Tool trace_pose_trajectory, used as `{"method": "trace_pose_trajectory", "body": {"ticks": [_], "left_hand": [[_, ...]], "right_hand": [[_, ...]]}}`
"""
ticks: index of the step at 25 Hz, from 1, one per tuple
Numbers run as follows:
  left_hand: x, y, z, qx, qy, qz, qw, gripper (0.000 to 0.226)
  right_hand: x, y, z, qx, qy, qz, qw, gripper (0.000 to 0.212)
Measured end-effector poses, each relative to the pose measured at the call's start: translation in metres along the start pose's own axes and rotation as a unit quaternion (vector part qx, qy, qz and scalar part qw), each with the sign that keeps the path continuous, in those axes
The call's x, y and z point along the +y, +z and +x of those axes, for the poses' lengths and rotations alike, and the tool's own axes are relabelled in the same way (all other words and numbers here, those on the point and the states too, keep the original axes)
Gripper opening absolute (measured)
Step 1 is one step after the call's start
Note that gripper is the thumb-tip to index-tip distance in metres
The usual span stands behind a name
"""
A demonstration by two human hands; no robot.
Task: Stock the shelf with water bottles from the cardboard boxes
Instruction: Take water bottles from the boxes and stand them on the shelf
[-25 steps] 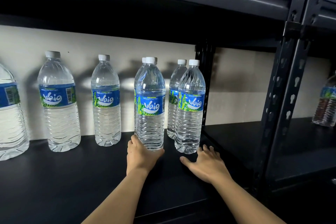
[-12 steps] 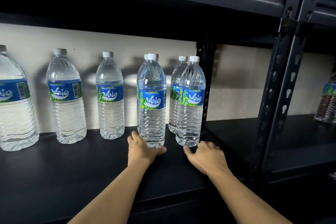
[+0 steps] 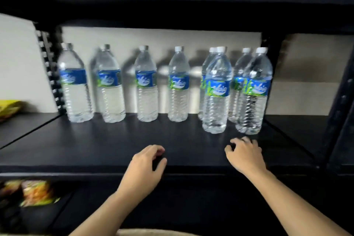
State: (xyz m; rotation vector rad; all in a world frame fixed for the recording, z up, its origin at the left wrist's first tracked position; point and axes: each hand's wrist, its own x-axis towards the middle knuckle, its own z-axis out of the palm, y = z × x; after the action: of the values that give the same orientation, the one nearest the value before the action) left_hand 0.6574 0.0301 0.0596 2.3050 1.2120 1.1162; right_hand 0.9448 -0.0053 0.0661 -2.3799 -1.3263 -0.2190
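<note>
Several clear water bottles with blue labels stand on the black shelf [image 3: 95,145]. A single row runs along the back wall, and at the right two front bottles [image 3: 217,92] [image 3: 253,94] each stand before another bottle. My left hand [image 3: 147,165] hovers over the shelf's front edge, fingers loosely curled, holding nothing. My right hand [image 3: 244,154] is just in front of the rightmost front bottle, fingers curled and empty, not touching it. The view is blurred by motion.
Black uprights [image 3: 49,71] [image 3: 339,105] frame the bay. A yellow packet [image 3: 8,108] lies on the neighbouring shelf at left. Colourful snack packets [image 3: 34,191] sit on the lower shelf at left. A pale edge [image 3: 153,233] shows at the bottom.
Both hands have let go of the two front bottles and pulled back toward the shelf's front edge. The view has backed away and swung left, showing more bottles.
</note>
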Motion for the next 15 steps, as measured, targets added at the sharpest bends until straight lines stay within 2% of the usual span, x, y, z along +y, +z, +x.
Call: {"method": "trace_pose_trajectory", "body": {"ticks": [2, 3, 5, 7, 9, 12, 15], "left_hand": [[-0.024, -0.042, -0.038, 0.034, 0.012, 0.06, 0.998, 0.019], [-0.037, -0.06, -0.055, 0.047, 0.005, 0.094, 0.994, 0.018], [-0.069, -0.089, -0.091, 0.074, -0.039, 0.141, 0.986, 0.015], [-0.11, -0.111, -0.127, 0.107, -0.123, 0.163, 0.973, 0.015], [-0.152, -0.121, -0.164, 0.139, -0.237, 0.15, 0.95, 0.017], [-0.2, -0.118, -0.22, 0.157, -0.46, 0.114, 0.866, 0.026], [-0.224, -0.104, -0.253, 0.116, -0.567, 0.09, 0.81, 0.037]], "right_hand": [[-0.052, 0.016, -0.044, 0.053, -0.095, 0.057, 0.992, 0.037], [-0.08, 0.024, -0.07, 0.083, -0.151, 0.12, 0.978, 0.031], [-0.133, 0.037, -0.121, 0.115, -0.246, 0.256, 0.928, 0.019], [-0.183, 0.051, -0.165, 0.098, -0.309, 0.325, 0.888, 0.018], [-0.223, 0.067, -0.197, 0.005, -0.339, 0.328, 0.882, 0.023], [-0.274, 0.109, -0.235, -0.183, -0.366, 0.246, 0.879, 0.036], [-0.307, 0.147, -0.257, -0.338, -0.366, 0.161, 0.852, 0.046]]}}
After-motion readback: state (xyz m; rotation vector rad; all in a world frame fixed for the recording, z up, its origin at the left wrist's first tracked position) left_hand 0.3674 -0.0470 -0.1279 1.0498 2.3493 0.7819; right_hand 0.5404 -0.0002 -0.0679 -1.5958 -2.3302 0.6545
